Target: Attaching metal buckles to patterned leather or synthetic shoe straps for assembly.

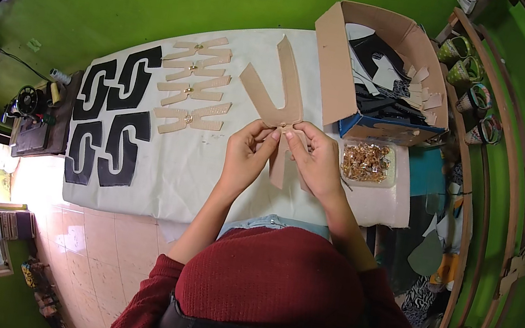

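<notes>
- Open cardboard box (338, 73) far right on the table (192, 173), tipped on its side, full of dark and tan offcuts.
- Clear tub of gold buckles (366, 161) just right of my hands.
- Four tan strap pieces (194, 84) in a row far left, black S-shaped pieces (110, 119) beyond them.
- Both hands meet mid-table: left hand (247, 155) and right hand (317, 162) fingers pinching the junction of the tan Y-shaped strap (280, 95), arms pointing away from me.

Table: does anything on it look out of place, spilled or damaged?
Nothing stands out. The tan cut pieces and black cut pieces lie in tidy rows, the metal fittings stay inside their clear tray, and both hands hold one tan strap piece.
</notes>
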### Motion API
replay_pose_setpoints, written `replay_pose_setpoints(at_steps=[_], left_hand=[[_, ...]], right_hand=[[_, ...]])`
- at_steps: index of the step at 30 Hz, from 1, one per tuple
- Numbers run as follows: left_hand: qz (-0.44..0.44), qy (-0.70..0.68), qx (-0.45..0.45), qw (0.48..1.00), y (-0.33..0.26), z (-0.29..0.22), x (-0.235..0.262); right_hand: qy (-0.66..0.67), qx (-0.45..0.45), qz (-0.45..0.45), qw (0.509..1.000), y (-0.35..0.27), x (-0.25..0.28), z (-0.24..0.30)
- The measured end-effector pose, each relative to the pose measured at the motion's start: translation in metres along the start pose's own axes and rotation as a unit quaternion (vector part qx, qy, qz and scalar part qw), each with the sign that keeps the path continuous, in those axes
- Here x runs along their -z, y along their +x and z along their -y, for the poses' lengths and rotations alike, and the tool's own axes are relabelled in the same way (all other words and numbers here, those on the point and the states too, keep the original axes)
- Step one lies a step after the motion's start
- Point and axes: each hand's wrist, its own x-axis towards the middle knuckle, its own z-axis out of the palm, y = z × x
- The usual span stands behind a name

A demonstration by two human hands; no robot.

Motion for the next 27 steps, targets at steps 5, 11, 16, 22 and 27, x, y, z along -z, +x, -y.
replay_pose_setpoints(at_steps=[5, 11, 16, 22, 27], left_hand=[[-0.032, 0.013, -0.004, 0.999, -0.003, 0.004, -0.010], [-0.070, 0.045, -0.048, 0.995, -0.004, 0.001, -0.016], [-0.051, 0.019, 0.017, 0.998, -0.001, -0.003, -0.003], [0.057, 0.067, 0.093, 0.992, 0.003, -0.008, 0.008], [0.070, 0.058, 0.105, 0.990, 0.000, -0.009, 0.009]], right_hand=[[0.014, 0.002, -0.031, 0.999, -0.003, -0.001, -0.006], [-0.074, 0.075, -0.094, 0.990, -0.005, 0.001, -0.001], [0.007, 0.058, -0.025, 0.998, -0.001, 0.019, 0.000], [0.152, -0.049, 0.095, 0.983, 0.021, 0.027, -0.009], [0.157, -0.097, 0.089, 0.979, 0.026, 0.026, -0.016]])
